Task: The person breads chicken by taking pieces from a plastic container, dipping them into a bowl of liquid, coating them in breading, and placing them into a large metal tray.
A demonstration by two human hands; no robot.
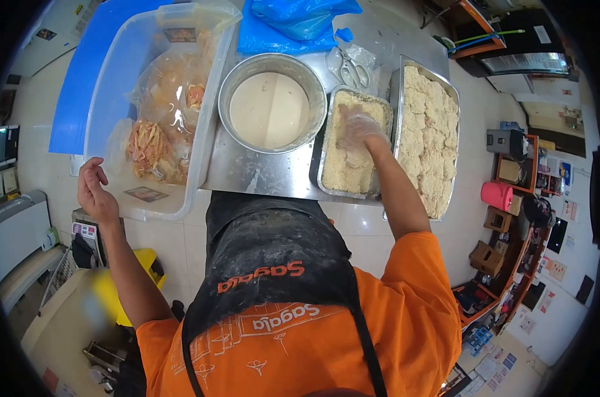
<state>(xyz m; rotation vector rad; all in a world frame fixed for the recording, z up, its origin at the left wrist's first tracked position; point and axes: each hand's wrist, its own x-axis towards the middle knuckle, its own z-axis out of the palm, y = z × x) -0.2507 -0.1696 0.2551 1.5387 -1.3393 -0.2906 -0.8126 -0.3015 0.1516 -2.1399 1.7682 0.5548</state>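
Note:
My right hand (359, 130), in a clear plastic glove, rests on the pale crumbs in a narrow metal tray (323, 173). Its fingers look stretched out over the crumbs; anything under the palm is hidden. My left hand (96, 192) is bare and holds nothing, its fingers loosely bent and apart beside the near left corner of a clear plastic bin (181, 210). Bags of raw meat strips (148, 147) lie in the bin. Between bin and tray stands a round metal pot (227, 126) of creamy batter (267, 109). Crumb-coated pieces (424, 132) fill the larger tray on the right.
Scissors (354, 71) and crumpled clear plastic lie behind the crumb tray. A blue plastic bag (300, 30) sits at the back of the steel table (247, 173). Shelves with boxes (488, 258) stand at the right, and a yellow container (138, 281) is below left.

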